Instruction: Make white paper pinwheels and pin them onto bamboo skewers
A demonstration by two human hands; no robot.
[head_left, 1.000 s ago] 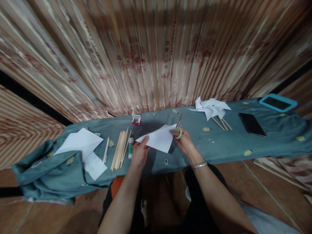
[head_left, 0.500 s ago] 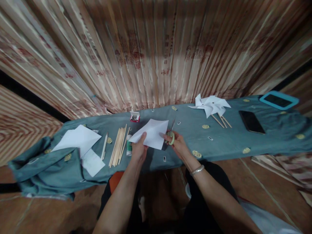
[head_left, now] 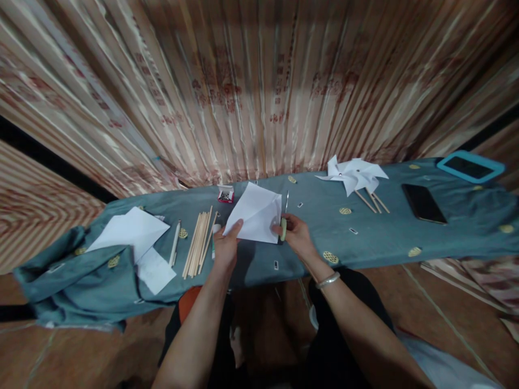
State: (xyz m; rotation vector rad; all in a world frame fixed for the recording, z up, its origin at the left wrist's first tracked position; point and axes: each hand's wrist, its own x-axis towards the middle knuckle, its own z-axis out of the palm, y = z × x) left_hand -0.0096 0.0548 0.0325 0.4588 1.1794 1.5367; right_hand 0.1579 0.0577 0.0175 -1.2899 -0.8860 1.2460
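My left hand (head_left: pixel 225 244) pinches the lower left corner of a white sheet of paper (head_left: pixel 255 213), which stands tilted up above the blue-green cloth (head_left: pixel 365 243). My right hand (head_left: pixel 295 233) is closed round the pale green handles of a pair of scissors (head_left: pixel 284 221). The scissors' blades point up along the paper's right edge. A silver bangle sits on my right wrist.
Left of my hands lie a glue stick (head_left: pixel 213 233), a bundle of wooden sticks (head_left: pixel 198 243), a pen (head_left: pixel 175 249) and loose white sheets (head_left: pixel 130 232). A small red box (head_left: pixel 225 194) sits behind. Finished paper pinwheels (head_left: pixel 352 175), a black phone (head_left: pixel 424 202) and a blue-cased tablet (head_left: pixel 470 166) lie to the right.
The paper has swung up from lying nearly flat to standing more upright. My right hand with the scissors has shifted left to the paper's right edge.
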